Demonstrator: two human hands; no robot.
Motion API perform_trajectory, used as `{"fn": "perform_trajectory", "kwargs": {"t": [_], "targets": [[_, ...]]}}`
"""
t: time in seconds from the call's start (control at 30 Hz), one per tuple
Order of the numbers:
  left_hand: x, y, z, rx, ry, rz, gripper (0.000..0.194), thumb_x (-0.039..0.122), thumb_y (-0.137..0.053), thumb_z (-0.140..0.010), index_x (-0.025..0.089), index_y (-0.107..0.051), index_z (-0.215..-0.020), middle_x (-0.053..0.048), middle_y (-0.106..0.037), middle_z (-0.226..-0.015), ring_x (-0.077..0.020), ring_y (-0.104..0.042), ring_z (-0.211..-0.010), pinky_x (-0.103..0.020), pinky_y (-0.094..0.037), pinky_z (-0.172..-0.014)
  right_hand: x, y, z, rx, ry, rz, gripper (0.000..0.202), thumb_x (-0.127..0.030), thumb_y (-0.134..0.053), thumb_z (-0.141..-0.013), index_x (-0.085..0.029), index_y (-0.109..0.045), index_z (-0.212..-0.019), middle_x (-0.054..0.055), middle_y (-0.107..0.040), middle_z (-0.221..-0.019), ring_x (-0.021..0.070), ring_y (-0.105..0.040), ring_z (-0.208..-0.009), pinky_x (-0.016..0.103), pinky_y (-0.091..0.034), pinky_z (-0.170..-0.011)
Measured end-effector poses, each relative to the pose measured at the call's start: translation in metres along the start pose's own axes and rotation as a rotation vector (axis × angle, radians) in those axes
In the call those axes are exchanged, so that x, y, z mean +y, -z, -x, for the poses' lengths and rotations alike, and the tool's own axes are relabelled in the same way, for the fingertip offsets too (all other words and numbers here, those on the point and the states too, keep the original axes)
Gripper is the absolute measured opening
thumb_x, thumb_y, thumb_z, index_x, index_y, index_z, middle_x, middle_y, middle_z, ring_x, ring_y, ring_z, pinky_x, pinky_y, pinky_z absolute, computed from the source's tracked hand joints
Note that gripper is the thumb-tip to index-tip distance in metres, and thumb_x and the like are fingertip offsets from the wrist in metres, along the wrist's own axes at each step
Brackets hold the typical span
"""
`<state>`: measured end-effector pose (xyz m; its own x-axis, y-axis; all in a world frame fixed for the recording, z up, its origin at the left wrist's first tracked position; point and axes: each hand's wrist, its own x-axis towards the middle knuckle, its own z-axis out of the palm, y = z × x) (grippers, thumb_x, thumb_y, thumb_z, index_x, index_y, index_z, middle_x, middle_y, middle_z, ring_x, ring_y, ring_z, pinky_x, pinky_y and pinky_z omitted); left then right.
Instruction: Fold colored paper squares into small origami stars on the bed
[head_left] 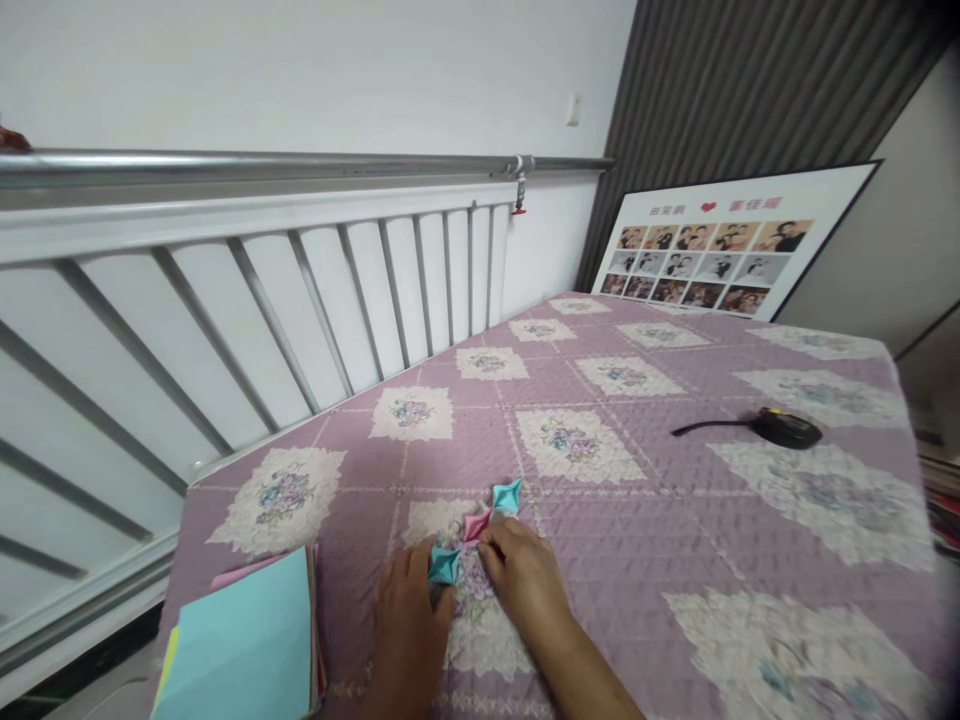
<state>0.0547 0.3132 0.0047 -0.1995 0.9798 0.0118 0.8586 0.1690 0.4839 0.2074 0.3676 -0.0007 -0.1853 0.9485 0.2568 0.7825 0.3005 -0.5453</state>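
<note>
A short row of folded paper pieces lies on the purple floral cloth (480, 440). A blue piece (507, 496) is at the far end, a pink piece (477, 525) in the middle and another blue piece (444, 566) nearest me. My left hand (414, 600) has its thumb and fingers around the near blue piece. My right hand (523, 572) is closed at the pink piece, its fingertips pinched against the edge. Its fingers partly hide how the pieces meet.
A stack of coloured paper (240, 640), blue on top, lies at the left. Toward the right is a black object with a thin handle (784, 428). A white radiator (322, 300) borders the left side; a photo board (705, 245) leans at the back.
</note>
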Motion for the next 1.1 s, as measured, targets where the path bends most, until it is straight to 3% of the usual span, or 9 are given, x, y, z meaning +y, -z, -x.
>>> {"fn": "perform_trajectory", "kwargs": {"t": [0.57,0.8,1.1], "targets": [[-0.007,-0.006,-0.001,0.028,-0.023,0.024,0.048,0.017,-0.054,-0.076,0.019,-0.051,-0.124,-0.007,-0.06,-0.118,-0.0221,-0.051,-0.111,-0.031,-0.034,-0.095,-0.001,-0.003,0.0,0.04,0.005,-0.078,0.011,-0.017,-0.057,-0.08,-0.022,-0.061,-0.071,0.001,-0.063,-0.076,0.0167,-0.058,-0.078,0.026,-0.037,-0.071],[-0.009,-0.009,-0.003,0.026,-0.027,0.062,0.048,0.017,-0.053,-0.076,0.019,-0.051,-0.124,-0.007,-0.06,-0.118,-0.0214,-0.052,-0.111,-0.031,-0.035,-0.095,0.025,0.001,-0.01,0.214,-0.078,-0.202,0.015,-0.022,-0.046,-0.083,-0.019,-0.059,-0.078,0.004,-0.06,-0.078,0.0176,-0.057,-0.075,0.027,-0.041,-0.07],[-0.004,-0.002,0.0,0.01,-0.003,0.049,0.049,0.018,-0.053,-0.077,0.02,-0.049,-0.125,-0.006,-0.059,-0.12,-0.0208,-0.05,-0.113,-0.03,-0.033,-0.097,0.035,0.004,-0.02,0.21,-0.112,-0.181,0.019,-0.024,-0.045,-0.082,-0.021,-0.063,-0.081,0.005,-0.062,-0.084,0.0195,-0.058,-0.081,0.031,-0.043,-0.075]]}}
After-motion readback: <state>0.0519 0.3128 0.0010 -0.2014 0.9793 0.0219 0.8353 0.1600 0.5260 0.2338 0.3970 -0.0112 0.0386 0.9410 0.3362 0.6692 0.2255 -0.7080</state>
